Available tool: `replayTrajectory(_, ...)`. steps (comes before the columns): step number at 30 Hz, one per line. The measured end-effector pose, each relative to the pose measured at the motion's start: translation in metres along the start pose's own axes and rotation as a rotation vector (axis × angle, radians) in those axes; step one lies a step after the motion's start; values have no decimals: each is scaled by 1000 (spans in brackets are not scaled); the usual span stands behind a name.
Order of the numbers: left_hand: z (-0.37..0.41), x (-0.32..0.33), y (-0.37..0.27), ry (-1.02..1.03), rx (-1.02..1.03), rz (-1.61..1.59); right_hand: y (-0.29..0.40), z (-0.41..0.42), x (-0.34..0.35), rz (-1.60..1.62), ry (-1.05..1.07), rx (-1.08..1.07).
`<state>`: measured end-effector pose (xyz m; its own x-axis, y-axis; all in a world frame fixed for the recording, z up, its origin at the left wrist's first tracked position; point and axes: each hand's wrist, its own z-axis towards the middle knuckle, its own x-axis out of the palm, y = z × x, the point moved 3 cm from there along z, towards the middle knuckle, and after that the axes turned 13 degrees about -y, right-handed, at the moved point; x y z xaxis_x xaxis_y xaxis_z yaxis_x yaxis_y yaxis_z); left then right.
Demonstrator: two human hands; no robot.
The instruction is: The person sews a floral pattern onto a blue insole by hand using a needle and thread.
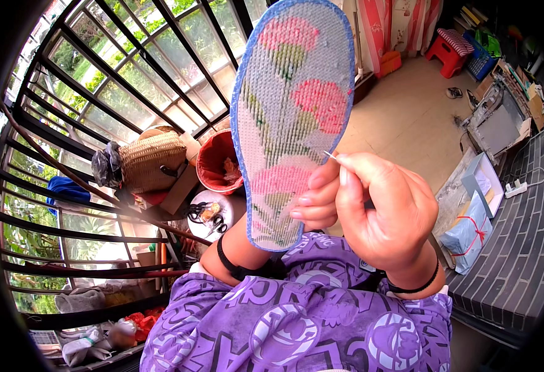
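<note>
An embroidered shoe insole [276, 135] with pink flowers, green leaves and a blue bound edge stands tilted up before me. My left hand [318, 201] grips it from behind, fingertips curled round its lower right edge; the palm is hidden behind the insole. My right hand [388, 209] pinches a thin needle [329, 155] between thumb and forefinger. The needle's tip points left, close to the insole's right edge; whether it touches the cloth I cannot tell. Thread is too fine to make out.
Left are a wicker basket [153, 160], a red-lined bin [214, 158] and a white stool top [228, 214] holding scissors [218, 226]. A barred window [128, 83] curves behind. Right, a brick-patterned surface [509, 274] bears a wrapped parcel [469, 235]; a red stool [448, 53] stands farther off.
</note>
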<state>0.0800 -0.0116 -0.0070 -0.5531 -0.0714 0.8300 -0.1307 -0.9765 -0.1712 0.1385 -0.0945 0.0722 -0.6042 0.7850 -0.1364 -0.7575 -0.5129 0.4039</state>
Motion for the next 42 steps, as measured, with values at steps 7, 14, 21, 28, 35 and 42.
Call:
replayTrajectory(7,-2,-1,0,-47,-10,-2,0,-2,1,62,10,49)
replayTrajectory(14,-3,1,0,-104,28,36,2,0,0,17,-4,-19)
replayTrajectory(21,-11,18,-1,-491,235,390,5,6,-4,-99,67,10)
replayTrajectory(28,-2,51,5,-836,542,1319,-42,-14,-12,593,-171,780)
replayTrajectory(35,5,58,3,-814,635,1732,-53,-35,-4,990,-249,1033)
replayTrajectory(42,3,56,4,-864,641,1657,-60,-35,2,1025,-272,1062)
